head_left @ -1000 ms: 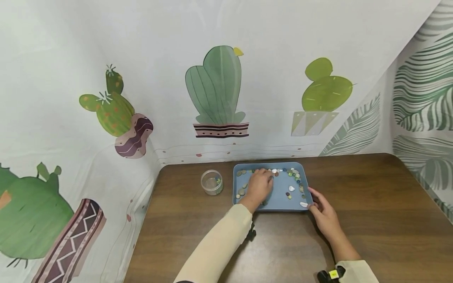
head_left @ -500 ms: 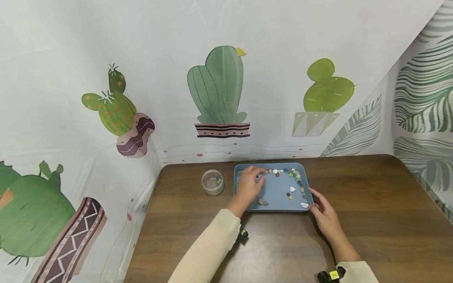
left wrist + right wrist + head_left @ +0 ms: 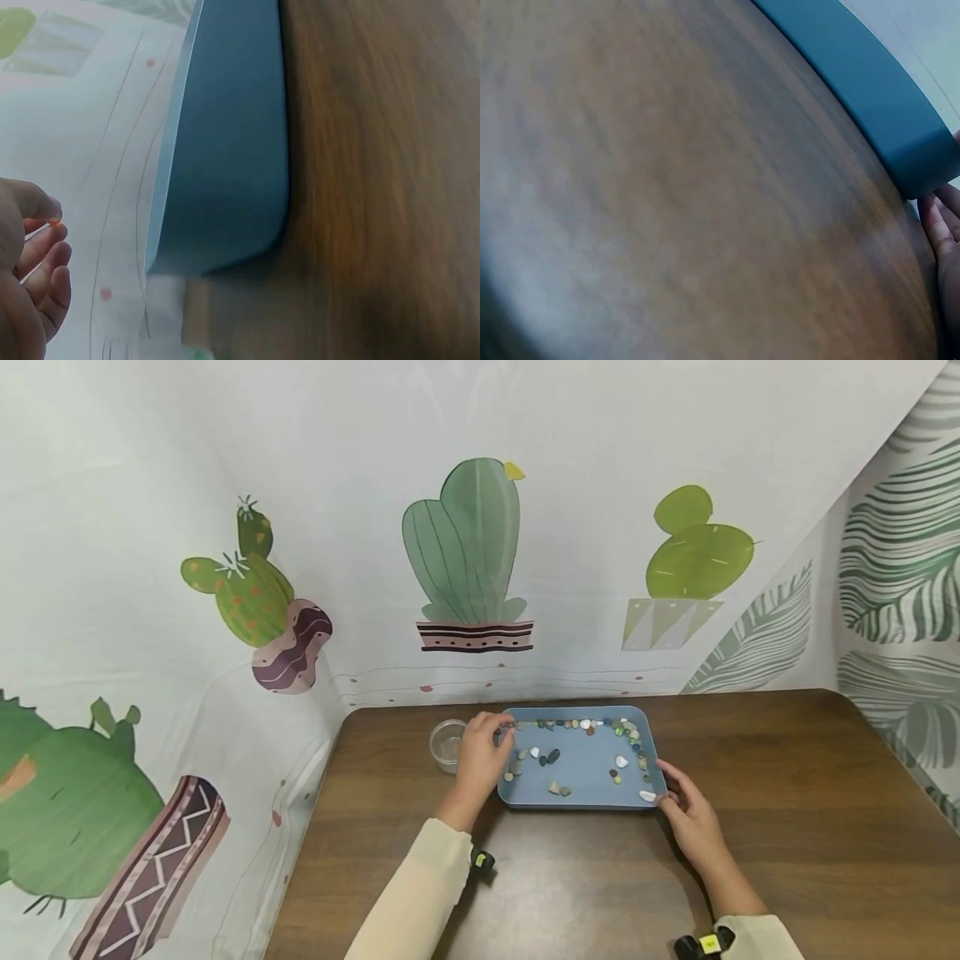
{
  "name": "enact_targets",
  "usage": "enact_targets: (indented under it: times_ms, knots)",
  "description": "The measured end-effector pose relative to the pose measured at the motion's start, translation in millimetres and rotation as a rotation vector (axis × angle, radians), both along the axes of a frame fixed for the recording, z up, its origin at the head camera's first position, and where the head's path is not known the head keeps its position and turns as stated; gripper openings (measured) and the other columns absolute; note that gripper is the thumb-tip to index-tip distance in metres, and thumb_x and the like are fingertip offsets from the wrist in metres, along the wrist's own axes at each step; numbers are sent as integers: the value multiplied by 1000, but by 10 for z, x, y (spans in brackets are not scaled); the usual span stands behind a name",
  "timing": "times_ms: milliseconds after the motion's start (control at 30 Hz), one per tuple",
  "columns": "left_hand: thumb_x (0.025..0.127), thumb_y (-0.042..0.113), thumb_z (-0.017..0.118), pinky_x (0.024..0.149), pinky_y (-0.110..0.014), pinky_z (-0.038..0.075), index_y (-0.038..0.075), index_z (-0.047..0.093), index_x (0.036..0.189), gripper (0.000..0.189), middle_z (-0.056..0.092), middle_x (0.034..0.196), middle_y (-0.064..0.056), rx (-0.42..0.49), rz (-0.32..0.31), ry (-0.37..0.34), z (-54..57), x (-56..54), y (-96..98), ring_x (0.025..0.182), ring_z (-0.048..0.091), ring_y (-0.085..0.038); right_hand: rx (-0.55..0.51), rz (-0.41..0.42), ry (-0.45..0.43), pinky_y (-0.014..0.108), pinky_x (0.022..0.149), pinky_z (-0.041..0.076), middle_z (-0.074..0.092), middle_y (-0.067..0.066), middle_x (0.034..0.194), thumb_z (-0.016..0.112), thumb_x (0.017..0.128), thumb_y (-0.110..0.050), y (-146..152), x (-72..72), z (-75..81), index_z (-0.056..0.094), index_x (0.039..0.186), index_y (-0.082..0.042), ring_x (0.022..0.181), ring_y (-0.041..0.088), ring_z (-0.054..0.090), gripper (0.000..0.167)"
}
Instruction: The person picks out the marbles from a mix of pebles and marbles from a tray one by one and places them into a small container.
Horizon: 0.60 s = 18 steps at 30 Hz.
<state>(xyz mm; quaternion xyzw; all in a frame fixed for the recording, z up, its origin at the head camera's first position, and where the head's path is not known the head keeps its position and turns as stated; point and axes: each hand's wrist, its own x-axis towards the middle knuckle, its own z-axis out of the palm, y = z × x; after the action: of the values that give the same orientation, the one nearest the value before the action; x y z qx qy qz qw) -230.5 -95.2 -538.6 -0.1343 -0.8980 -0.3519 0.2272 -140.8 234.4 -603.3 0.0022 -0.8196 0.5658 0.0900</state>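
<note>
In the head view a blue tray point(image 3: 588, 806) holds pebbles and glassy stones, many along its back and right sides. My left hand point(image 3: 480, 756) is over the tray's left rim, beside the clear round jar point(image 3: 444, 752), which it partly hides. Between its thumb and index finger, the left wrist view shows a tiny orange piece point(image 3: 54, 222), perhaps a stone; most of it is covered. My right hand point(image 3: 692, 818) grips the tray's right front corner, thumb near a white stone point(image 3: 647, 796). Dark pebbles point(image 3: 553, 756) lie in the tray's left half.
The brown wooden table point(image 3: 592, 885) extends in front of the tray and to both sides. Behind it hangs a white cloth point(image 3: 570, 568) printed with cacti. Each wrist wears a small black camera, such as the left one point(image 3: 482, 861).
My left hand has moved left from above the tray's middle to its left rim, uncovering pebbles and partly covering the jar. My right hand stays on the corner.
</note>
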Motion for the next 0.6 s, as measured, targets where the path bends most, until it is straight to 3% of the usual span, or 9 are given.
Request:
enact_targets:
  times_ms: [300,600]
  knots:
    - [86,7,76,86,-36,53,6,75,99,13,70,94,-6,29,62,54,-66,66,-393,91,65,-22,27,-12,-29,-2,90,38,51,27,145,53,96,3,13,7,-40,46,149,-5,113,-14,46,55]
    - [81,5,79,82,-40,51,7,75,96,15,74,96,-7,-24,137,102,-114,150,-696,89,62,-28,8,3,2,-2,90,40,50,29,144,53,95,5,15,-9,-27,45,149,-3,115,-12,48,55]
